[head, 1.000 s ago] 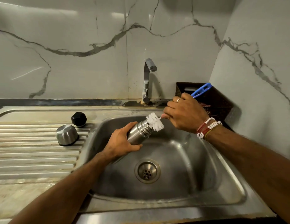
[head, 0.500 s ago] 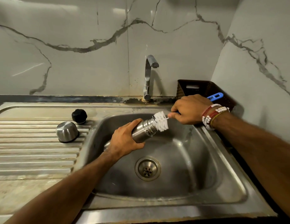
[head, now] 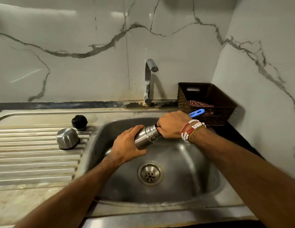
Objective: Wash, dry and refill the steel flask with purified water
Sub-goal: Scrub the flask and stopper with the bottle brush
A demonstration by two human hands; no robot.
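My left hand grips the steel flask, which lies tilted over the sink basin with its mouth pointing up and right. My right hand sits right at the flask's mouth, gripping a bottle brush; only the blue handle end sticks out behind the fist. The white bristles are hidden, inside the flask. On the drainboard to the left stand the steel cup lid, upside down, and the black stopper.
The tap rises behind the basin with no water running. A dark woven basket holding a red striped cloth sits in the right corner against the marble wall. The ribbed drainboard stretches left. The drain is below the flask.
My right hand has pushed the brush down into the flask; the white bristles, seen outside the mouth before, are now out of sight. The left hand keeps holding the flask.
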